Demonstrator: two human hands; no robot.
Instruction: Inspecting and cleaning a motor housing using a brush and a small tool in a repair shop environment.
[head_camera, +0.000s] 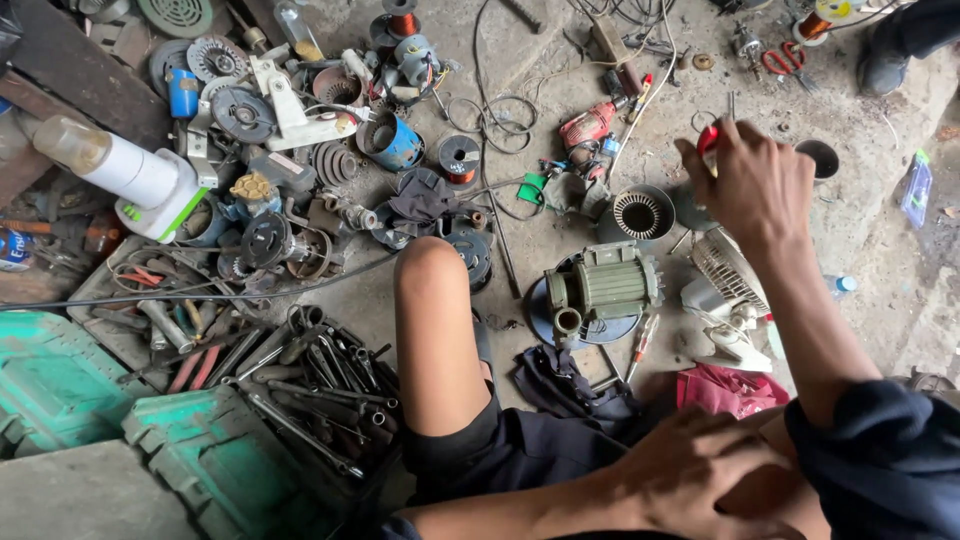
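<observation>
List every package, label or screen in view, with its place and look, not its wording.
Clear plastic packet: right edge of the floor, flat, bluish with a green top.
Blue can: far left edge, label blue and white.
Small blue cylinder: upper left among motor parts.
No screens or signs.

Two hands in view: right hand (752, 185), left hand (690, 470); one bare knee (432, 270); one green motor (603, 284); one red drill (588, 126); two copper wire spools near top (402, 22), (459, 160); one blue cylinder housing (392, 140); one white blender base (150, 185); one red-handled pliers (780, 60); one red cloth (730, 388); one dark cloth (570, 385); two green boxes (50, 385), (220, 450); wrenches in tray (320, 380), too many to count
</observation>
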